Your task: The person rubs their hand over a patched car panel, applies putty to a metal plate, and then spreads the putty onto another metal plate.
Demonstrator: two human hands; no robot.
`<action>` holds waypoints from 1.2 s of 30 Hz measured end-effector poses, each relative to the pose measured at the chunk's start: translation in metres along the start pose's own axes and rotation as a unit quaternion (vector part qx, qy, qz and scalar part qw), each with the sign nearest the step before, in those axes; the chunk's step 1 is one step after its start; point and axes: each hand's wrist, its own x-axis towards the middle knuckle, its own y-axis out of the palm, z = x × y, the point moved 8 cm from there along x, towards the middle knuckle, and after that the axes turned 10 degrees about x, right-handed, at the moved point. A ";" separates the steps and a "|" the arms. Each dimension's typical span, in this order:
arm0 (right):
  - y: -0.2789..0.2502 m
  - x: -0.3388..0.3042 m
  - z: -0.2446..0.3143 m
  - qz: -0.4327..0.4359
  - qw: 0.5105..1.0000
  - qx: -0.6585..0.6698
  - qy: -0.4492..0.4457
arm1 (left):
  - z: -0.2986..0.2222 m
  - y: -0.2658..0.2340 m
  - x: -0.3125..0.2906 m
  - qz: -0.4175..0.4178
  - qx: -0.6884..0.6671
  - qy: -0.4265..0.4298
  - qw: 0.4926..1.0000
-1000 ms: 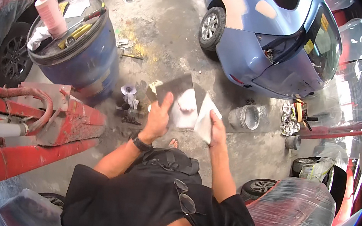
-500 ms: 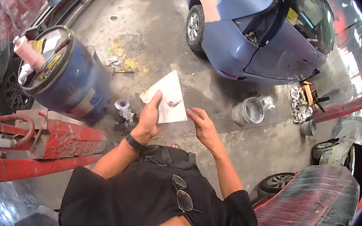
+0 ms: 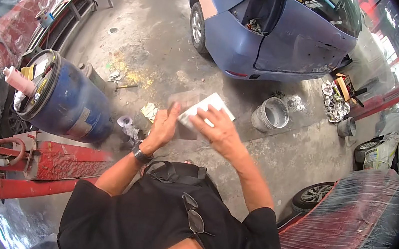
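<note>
Over the floor in front of my body, my left hand [image 3: 161, 128] is closed at the edge of a greyish-brown sheet [image 3: 186, 131], its thumb pointing up. Motion smears that sheet, so its exact shape and whether it joins the white one cannot be made out. My right hand [image 3: 221, 131] grips a white sheet [image 3: 216, 102], its fingers lying across the near side. The white sheet is tilted and partly overlaps the greyish one. Some fingertips of both hands are blurred or hidden.
A blue car [image 3: 229, 48] with filler patches stands ahead. At left are a blue drum [image 3: 73, 105] with supplies on top and a red metal beam [image 3: 68, 161]. A grey bucket [image 3: 260, 118] sits to the right; a plastic-covered red panel [image 3: 342, 229] lies near right.
My right hand has come in from the side and taken hold of the white sheet, which has shifted right and turned. A greyish-brown sheet now shows by my left hand.
</note>
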 end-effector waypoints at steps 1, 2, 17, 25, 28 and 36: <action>0.006 -0.003 0.010 0.009 0.998 0.054 -0.025 | -0.002 -0.005 0.000 -0.039 0.073 -0.020 0.996; 0.012 -0.008 0.018 0.017 0.992 0.112 -0.051 | 0.006 -0.003 0.002 -0.039 0.077 -0.024 0.996; -0.054 -0.003 -0.004 -0.183 0.896 0.404 -0.025 | 0.013 0.019 0.011 -0.007 -0.446 -0.124 0.886; 0.000 -0.025 -0.034 -0.132 0.949 0.287 0.007 | 0.020 0.043 0.009 0.001 -0.423 -0.153 0.893; 0.008 -0.048 -0.068 -0.071 0.985 0.143 0.062 | 0.002 0.044 0.006 -0.027 -0.387 -0.164 0.907; -0.061 -0.048 -0.073 -0.193 0.832 0.514 0.073 | 0.009 0.099 0.012 0.172 -0.466 -0.275 0.823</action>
